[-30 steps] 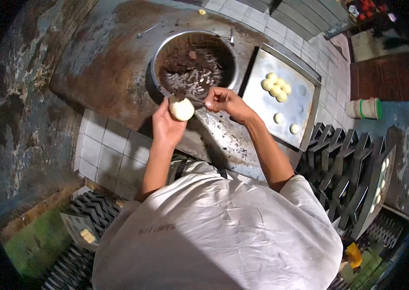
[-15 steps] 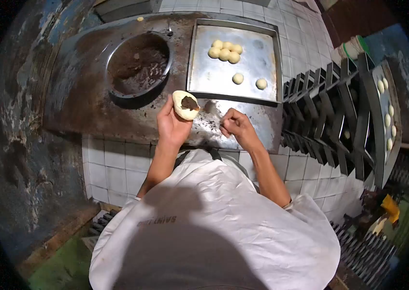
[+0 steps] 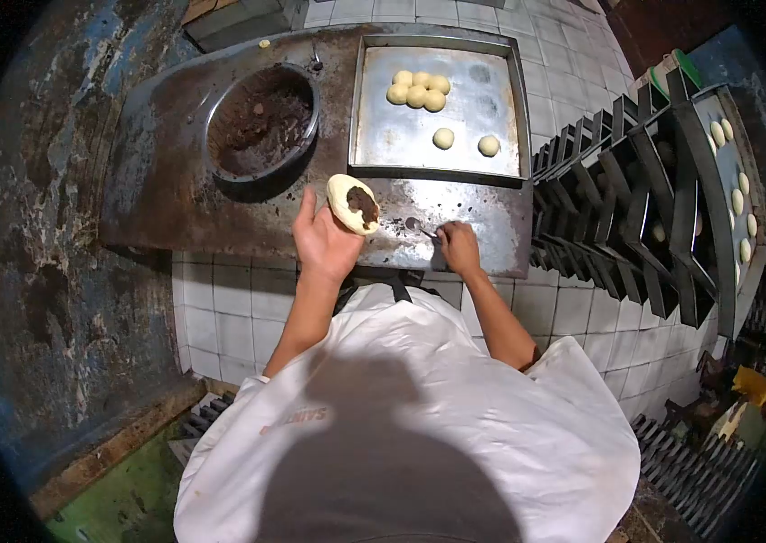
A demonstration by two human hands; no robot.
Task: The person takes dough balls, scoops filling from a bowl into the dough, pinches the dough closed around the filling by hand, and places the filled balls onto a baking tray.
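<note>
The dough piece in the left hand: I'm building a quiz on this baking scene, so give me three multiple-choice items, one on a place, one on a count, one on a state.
1. Where is the bowl?
A. left of the tray
B. on the tray
C. on the rack

2. How many dough balls lie on the tray?
A. three
B. six
C. ten

3. The dough piece in the left hand is
A. sealed
B. open with dark filling
C. plain

Answers: 1 A, the bowl stands beside the tray's left edge. 2 B, four clustered and two apart. 3 B, brown filling shows on top.
</note>
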